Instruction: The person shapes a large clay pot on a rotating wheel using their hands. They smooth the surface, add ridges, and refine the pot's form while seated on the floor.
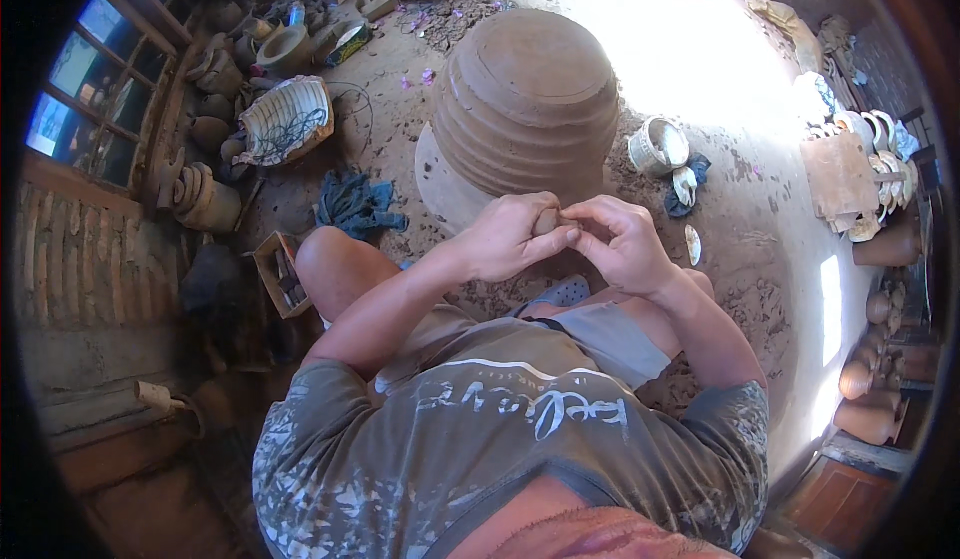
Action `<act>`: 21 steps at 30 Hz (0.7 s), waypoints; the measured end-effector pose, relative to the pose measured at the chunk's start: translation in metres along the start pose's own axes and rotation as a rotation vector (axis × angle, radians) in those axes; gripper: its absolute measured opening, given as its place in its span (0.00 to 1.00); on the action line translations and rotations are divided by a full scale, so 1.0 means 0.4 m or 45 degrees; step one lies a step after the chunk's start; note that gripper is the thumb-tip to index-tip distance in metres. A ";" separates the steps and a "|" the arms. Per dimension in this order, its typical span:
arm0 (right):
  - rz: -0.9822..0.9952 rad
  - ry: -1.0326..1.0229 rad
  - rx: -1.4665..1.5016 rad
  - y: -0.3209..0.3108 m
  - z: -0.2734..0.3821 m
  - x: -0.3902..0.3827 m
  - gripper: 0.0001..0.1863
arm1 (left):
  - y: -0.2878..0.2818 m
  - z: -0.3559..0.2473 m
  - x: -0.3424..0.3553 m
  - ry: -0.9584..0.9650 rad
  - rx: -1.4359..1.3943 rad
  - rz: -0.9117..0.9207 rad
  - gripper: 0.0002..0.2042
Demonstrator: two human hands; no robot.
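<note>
In front of me stands a large ribbed, unfired clay pot [527, 89], its flat surface on top, resting on a pale round base [440, 194]. My left hand [508, 239] is curled closed around a small lump of brown clay [548, 220], just in front of the pot's lower part. My right hand [620, 244] meets it from the right, thumb and fingers pinched on the same lump. Both forearms reach in over my lap, and part of the lump is hidden by my fingers.
A white bucket [655, 149] and rags lie right of the pot. At left are a blue cloth [355, 204], a wooden box [282, 276], a ribbed tray [285, 119] and assorted pots [210, 199]. Stacked pots [866, 417] line the right wall; clay scraps [470, 14] litter the floor.
</note>
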State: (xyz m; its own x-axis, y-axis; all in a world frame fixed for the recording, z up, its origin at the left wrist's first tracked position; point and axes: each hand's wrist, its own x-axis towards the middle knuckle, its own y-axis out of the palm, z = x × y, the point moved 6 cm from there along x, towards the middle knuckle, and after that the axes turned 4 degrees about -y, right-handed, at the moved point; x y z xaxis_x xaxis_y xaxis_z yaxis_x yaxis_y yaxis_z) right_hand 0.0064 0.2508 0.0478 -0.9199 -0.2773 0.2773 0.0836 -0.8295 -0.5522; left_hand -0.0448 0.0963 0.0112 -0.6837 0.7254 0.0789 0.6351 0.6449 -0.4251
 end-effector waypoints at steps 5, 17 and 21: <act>-0.220 -0.256 -0.405 -0.019 0.051 0.008 0.07 | -0.027 0.007 -0.013 0.170 -0.048 -0.411 0.20; -0.622 -0.609 -0.606 0.000 0.119 0.244 0.06 | -0.128 0.149 0.076 0.186 -0.456 -1.450 0.33; -0.590 -0.607 -0.746 0.033 0.091 0.332 0.06 | -0.135 0.154 0.083 0.221 -0.446 -1.465 0.34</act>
State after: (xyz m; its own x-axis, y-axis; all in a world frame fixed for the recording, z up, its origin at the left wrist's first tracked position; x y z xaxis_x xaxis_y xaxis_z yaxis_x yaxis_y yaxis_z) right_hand -0.1007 0.1853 0.1058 -0.5440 -0.2558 0.7991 -0.5879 -0.5633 -0.5806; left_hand -0.1238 0.0709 -0.0189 -0.8716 -0.3085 0.3810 -0.2301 0.9437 0.2377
